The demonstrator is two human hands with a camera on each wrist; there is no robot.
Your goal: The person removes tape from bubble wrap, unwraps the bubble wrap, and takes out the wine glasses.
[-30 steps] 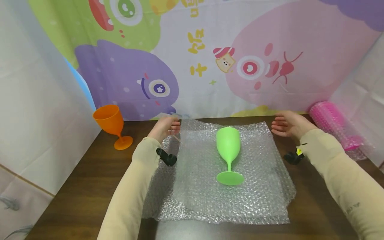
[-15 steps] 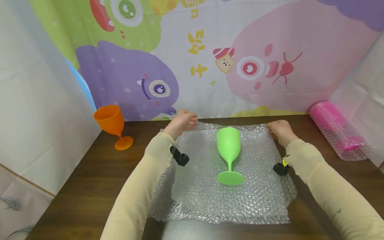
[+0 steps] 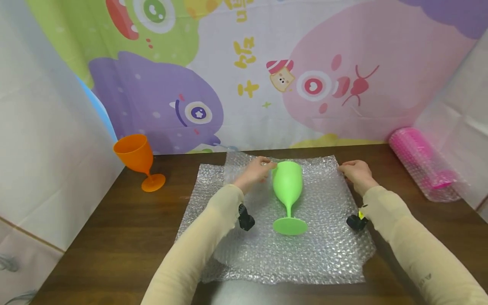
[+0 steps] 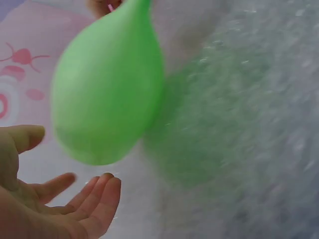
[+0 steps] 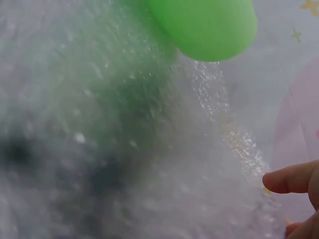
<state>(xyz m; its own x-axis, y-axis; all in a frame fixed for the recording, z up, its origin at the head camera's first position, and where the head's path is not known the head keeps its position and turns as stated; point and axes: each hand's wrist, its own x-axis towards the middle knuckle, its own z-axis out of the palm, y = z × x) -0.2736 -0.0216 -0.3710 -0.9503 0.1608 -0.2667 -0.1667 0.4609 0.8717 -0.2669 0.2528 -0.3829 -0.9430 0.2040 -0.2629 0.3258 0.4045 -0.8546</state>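
Observation:
A light-green plastic goblet lies on its side on layered sheets of clear bubble wrap, its foot toward me. My left hand is over the wrap beside the goblet's cup, close to the rim. In the left wrist view, that hand's fingers are spread from the thumb, with a gap between them and the goblet. At the wrap's far right corner, my right hand pinches the edge. The right wrist view shows the thumb at that edge; the other fingers are mostly cut off.
An orange goblet stands tilted in view at the back left of the dark wooden table. At the back right lies a pink goblet wrapped in bubble wrap. A cartoon-printed cloth hangs behind the table.
My left hand has moved right, from the wrap's far left corner to the goblet's cup. My right hand came in to the right corner and took hold of it. The goblet stays put.

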